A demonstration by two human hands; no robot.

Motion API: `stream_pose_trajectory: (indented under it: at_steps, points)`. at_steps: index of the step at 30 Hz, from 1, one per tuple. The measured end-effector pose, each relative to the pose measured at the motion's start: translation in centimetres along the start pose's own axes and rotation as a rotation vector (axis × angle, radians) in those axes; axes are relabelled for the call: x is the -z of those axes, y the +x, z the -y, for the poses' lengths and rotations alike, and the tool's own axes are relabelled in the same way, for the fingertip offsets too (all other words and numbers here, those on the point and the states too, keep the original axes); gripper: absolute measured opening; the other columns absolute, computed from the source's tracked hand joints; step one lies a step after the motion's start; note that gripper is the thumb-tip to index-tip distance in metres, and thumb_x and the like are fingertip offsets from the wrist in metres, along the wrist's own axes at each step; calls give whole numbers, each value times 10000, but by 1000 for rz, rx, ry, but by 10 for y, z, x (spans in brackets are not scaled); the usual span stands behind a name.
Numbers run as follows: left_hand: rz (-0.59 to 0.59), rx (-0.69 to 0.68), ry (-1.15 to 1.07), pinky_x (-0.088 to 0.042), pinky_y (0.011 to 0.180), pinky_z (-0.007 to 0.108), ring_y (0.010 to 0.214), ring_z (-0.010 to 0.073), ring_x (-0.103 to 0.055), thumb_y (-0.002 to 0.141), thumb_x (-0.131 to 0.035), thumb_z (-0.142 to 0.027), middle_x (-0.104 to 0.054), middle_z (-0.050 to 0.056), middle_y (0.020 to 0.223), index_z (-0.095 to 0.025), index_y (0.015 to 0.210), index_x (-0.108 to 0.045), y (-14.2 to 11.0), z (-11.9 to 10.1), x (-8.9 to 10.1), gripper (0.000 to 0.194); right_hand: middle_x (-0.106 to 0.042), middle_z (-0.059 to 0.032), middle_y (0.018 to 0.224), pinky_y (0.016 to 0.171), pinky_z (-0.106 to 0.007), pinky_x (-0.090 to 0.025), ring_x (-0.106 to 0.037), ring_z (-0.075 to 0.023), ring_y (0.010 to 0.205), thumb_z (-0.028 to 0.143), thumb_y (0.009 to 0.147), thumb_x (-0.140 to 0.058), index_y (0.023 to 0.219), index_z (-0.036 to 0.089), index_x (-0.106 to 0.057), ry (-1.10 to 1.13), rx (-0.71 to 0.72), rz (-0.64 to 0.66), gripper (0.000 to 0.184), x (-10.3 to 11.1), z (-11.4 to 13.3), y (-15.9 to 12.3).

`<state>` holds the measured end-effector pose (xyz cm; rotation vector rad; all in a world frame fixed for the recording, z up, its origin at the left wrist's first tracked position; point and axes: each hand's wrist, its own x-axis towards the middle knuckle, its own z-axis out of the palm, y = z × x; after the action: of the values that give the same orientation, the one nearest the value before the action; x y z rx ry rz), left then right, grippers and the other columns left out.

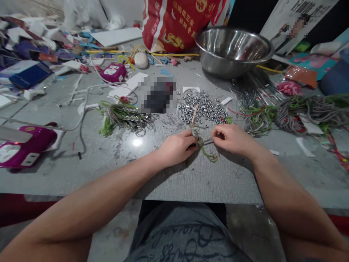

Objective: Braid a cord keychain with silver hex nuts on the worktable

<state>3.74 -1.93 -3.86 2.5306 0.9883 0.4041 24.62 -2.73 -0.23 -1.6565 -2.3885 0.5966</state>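
My left hand [177,147] and my right hand [233,139] meet at the middle of the grey table [191,178]. Between them both pinch a thin grey-green cord [208,154], whose frayed green end curls on the table below. The left fingers also hold several small metal nuts threaded on the cord, partly hidden by the fingers. Just beyond my hands lies a pile of loose metal nuts [203,107] with a small wooden stick [194,115] resting on it.
A bundle of finished cords strung with nuts [125,118] lies to the left. Tangled grey, green and red cords [300,112] fill the right. A steel bowl [234,51], a red bag [177,23], purple devices [23,147] and paper scraps crowd the back and left.
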Motion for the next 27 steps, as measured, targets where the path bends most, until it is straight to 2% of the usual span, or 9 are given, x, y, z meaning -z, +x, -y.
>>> stream_pose_trajectory:
  at_steps: [3, 7, 10, 14, 18, 21, 24, 27]
  points:
    - [1, -5, -35, -504, 746, 284, 791, 149, -601, 829, -519, -223, -568, 52, 895, -156, 901, -655, 0, 2, 2, 167, -581, -22, 682, 544, -267, -291, -459, -123, 578, 175, 734, -480, 668, 189, -518, -183, -53, -18, 77, 1, -4, 0]
    - [0, -6, -64, -501, 759, 284, 790, 142, -592, 826, -530, -224, -555, 53, 891, -154, 897, -664, 0, 3, 3, 167, -608, -43, 746, 566, -277, -300, -508, -159, 657, 194, 770, -482, 711, 189, -552, -278, -43, 13, 91, 3, -6, -1]
    - [-14, -14, -81, -500, 750, 279, 775, 138, -585, 823, -542, -223, -553, 56, 890, -147, 903, -668, 0, 5, 2, 167, -626, -47, 854, 636, -283, -351, -546, -173, 748, 201, 786, -514, 844, 197, -603, -201, 68, 43, 107, 5, -5, -4]
    - [-18, -45, -105, -492, 742, 265, 767, 134, -577, 817, -555, -212, -555, 42, 844, -148, 910, -662, -1, 6, 2, 155, -632, -25, 931, 689, -258, -380, -571, -149, 808, 138, 802, -502, 957, 236, -635, -41, 281, 207, 226, 5, 2, -10]
    - [-16, -30, -91, -483, 703, 261, 730, 127, -567, 792, -586, -210, -547, 31, 831, -147, 919, -642, -1, 6, 3, 152, -630, -17, 935, 681, -250, -378, -579, -145, 809, 150, 825, -493, 978, 253, -638, -50, 294, 333, 235, -1, 7, -12]
    - [-11, -18, -82, -477, 685, 263, 720, 131, -565, 782, -605, -228, -540, 31, 823, -142, 919, -638, 0, 6, 4, 165, -626, -16, 921, 683, -252, -372, -572, -152, 818, 150, 810, -514, 933, 232, -629, -57, 280, 364, 187, -4, 6, -10]
    - [-4, -20, -76, -477, 702, 263, 738, 135, -570, 790, -595, -225, -542, 27, 816, -150, 888, -645, 0, 6, 3, 133, -607, -7, 823, 651, -247, -357, -547, -138, 749, 135, 792, -526, 795, 210, -617, -65, 280, 371, 118, -6, 4, -7]
    - [-11, -20, -70, -475, 702, 262, 736, 135, -575, 806, -573, -222, -549, 26, 810, -152, 862, -652, 0, 6, 2, 119, -575, -8, 771, 635, -249, -350, -521, -131, 709, 145, 803, -516, 730, 195, -591, -48, 296, 337, 116, -6, 4, -7]
